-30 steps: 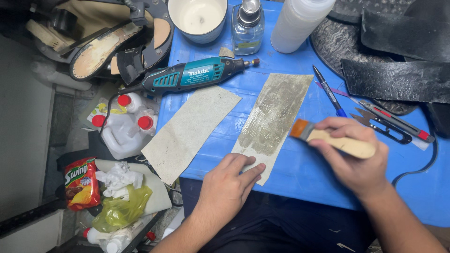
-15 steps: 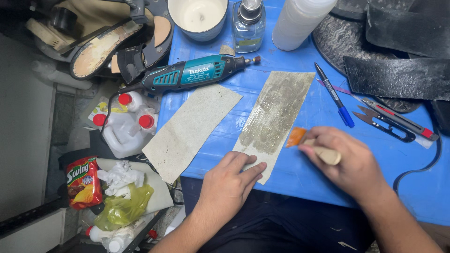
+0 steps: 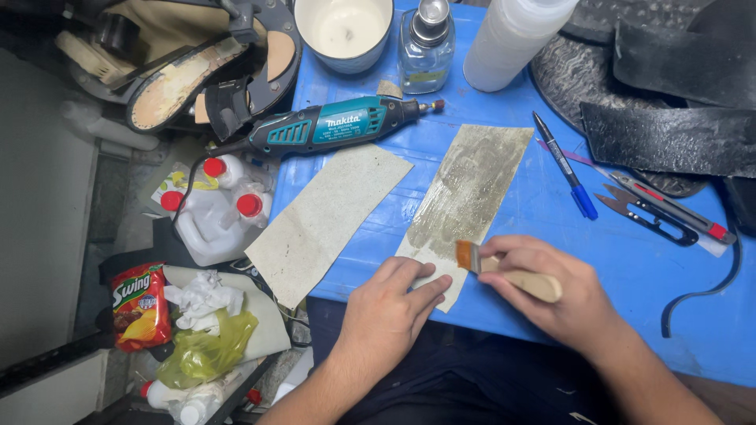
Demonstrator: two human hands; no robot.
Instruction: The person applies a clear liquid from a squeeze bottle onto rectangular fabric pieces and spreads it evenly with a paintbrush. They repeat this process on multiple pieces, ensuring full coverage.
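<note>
Head view: glue-streaked strip [image 3: 471, 189] (greyish)

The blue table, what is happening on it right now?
A person sits at the blue table. The left hand presses flat on the near end of a grey strip that looks wet across most of its surface. The right hand holds a small wooden-handled brush, bristles touching the strip's near end. A second, dry-looking strip lies beside it, and a teal rotary tool rests further back, untouched.
</note>
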